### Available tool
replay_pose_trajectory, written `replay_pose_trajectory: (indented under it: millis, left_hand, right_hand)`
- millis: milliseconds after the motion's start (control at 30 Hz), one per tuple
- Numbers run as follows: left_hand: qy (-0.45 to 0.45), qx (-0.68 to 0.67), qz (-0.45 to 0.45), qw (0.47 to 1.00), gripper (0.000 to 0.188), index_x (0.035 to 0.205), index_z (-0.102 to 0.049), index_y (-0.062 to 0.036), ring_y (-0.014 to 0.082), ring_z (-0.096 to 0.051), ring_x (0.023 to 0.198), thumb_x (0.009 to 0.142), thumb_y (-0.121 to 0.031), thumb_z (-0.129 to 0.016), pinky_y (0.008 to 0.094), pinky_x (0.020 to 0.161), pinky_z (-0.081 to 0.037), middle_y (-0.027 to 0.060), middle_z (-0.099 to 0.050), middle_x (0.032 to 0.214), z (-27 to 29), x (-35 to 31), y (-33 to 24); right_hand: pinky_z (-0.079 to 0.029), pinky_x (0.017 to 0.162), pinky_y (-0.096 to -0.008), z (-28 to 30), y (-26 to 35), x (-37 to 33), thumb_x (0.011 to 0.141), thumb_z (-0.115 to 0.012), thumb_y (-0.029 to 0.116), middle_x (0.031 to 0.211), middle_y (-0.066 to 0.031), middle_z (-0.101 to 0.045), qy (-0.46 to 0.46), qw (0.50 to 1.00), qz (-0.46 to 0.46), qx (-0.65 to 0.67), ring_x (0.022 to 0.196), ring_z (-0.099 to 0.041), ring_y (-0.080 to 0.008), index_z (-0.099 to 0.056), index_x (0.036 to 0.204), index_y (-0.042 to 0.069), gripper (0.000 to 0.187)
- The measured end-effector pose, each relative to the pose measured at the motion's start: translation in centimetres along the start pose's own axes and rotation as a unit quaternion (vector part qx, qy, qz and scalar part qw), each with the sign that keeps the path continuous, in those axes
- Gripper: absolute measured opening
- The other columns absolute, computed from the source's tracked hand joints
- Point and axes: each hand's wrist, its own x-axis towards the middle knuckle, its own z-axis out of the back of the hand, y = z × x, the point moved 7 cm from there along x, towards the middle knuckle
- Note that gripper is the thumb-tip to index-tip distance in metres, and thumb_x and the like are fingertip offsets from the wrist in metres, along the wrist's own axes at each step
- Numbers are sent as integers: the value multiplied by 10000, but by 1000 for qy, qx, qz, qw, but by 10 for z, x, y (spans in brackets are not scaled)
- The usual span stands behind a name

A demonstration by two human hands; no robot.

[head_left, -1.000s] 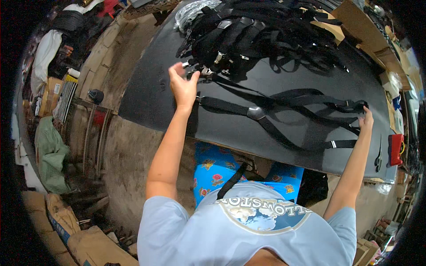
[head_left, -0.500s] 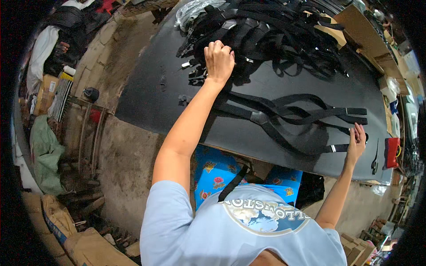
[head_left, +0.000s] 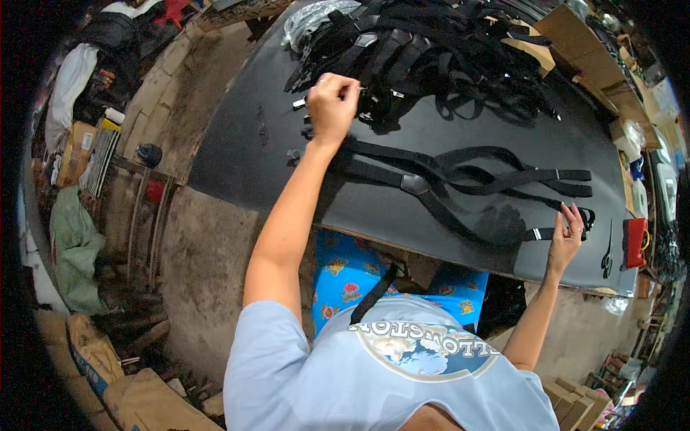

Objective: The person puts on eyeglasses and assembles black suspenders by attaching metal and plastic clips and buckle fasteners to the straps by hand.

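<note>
Two pairs of black suspenders [head_left: 496, 188] lie stretched across the dark table, with a leather joining patch [head_left: 414, 184] on the nearer one. My right hand [head_left: 566, 237] is at their right end, its thumb and fingers closed on a suspender strap [head_left: 544, 233] beside a white band. Farther left, my left hand [head_left: 333, 111] is closed in a pinch just above the table. It is near the left ends of the straps and the metal clips [head_left: 299, 104]. What its fingers hold, if anything, is hidden.
A large heap of black suspenders [head_left: 424, 57] covers the table's far side, next to clear plastic [head_left: 316, 20]. Black scissors [head_left: 607, 251] and a red object [head_left: 635, 243] lie at the right edge. An open cardboard box [head_left: 578, 47] stands at the far right.
My left hand has moved left and slightly nearer to me, away from the heap, still closed. My right hand stays at the strap's right end, nearly in place.
</note>
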Motion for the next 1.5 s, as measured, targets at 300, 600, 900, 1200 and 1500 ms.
replay_pose_trajectory:
  millis: [300, 600, 900, 1200, 1500]
  left_hand:
    - [-125, 266, 233, 927, 91, 864, -703, -19, 162, -646, 752, 842, -107, -699, 304, 684, -510, 81, -703, 829, 246, -62, 47]
    - [86, 265, 209, 937, 503, 1301, -566, -105, 300, -471, 1274, 827, -153, -729, 438, 1014, -429, 130, -498, 1371, 252, -90, 50]
    - [377, -13, -34, 925, 369, 1106, -658, -39, 300, -570, 1054, 754, -103, -746, 379, 909, -458, 112, -613, 1096, 48, -80, -63]
    - [481, -30, 10, 876, 304, 1037, -675, -15, 253, -572, 886, 737, -12, -727, 341, 802, -461, 105, -549, 912, 40, -83, -52]
    - [419, -81, -42, 903, 380, 1104, -672, -52, 280, -603, 980, 736, -78, -761, 360, 864, -479, 127, -639, 1035, 8, -74, -155]
  right_hand:
    - [-465, 741, -211, 19, -22, -1, 931, -582, 41, 1286, -87, -570, 7, 998, 4, -68, 1030, -567, -120, -672, 1133, 28, 221]
    - [-449, 954, -331, -40, 94, -14, 834, -648, -8, 1151, -120, -659, 124, 970, 191, -81, 1101, -608, -247, -678, 1076, 22, 245]
    - [-474, 884, -328, -19, 86, -37, 755, -691, -28, 1050, -125, -636, 216, 968, 125, -37, 1004, -603, -265, -679, 1013, 30, 264]
    - [-462, 914, -388, 21, 33, -53, 778, -660, -26, 1084, -130, -639, 123, 982, 107, -92, 1041, -594, -309, -663, 1059, 45, 290]
    - [-366, 1057, -392, 24, -12, -25, 804, -612, -49, 1337, -118, -508, 179, 963, 103, -170, 1289, -419, -315, -626, 1181, 66, 394]
